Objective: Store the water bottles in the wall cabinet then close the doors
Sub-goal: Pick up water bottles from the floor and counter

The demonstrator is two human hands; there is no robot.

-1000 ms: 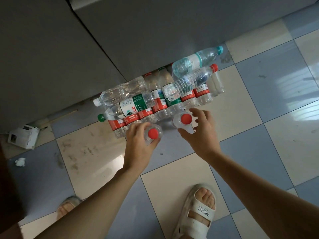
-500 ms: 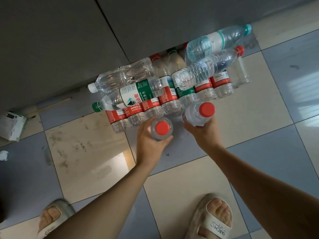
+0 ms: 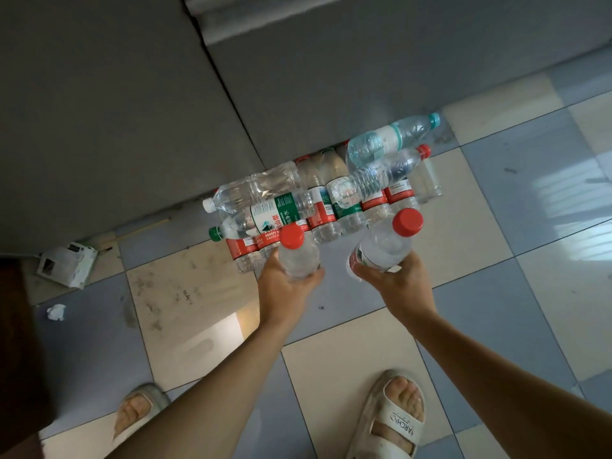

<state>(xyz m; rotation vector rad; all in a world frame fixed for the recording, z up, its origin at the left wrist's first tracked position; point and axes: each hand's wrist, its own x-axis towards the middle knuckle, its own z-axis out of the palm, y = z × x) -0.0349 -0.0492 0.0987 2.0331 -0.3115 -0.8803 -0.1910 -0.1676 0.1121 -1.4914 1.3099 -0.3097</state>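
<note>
Since a second before, both hands had lifted their bottles clear of the floor stock. The left hand [image 3: 287, 286] gripped one red-capped water bottle [image 3: 298, 255] by its body; the right hand [image 3: 395, 281] gripped a second red-capped bottle [image 3: 385, 245]. The remaining bottles [image 3: 318, 200] stayed piled against the grey cabinet base [image 3: 331, 77]. Judged: pickup complete, carry to the wall cabinet, out of view, pending

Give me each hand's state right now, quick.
Left hand: grips a red-capped bottle.
Right hand: grips another red-capped bottle.
</note>
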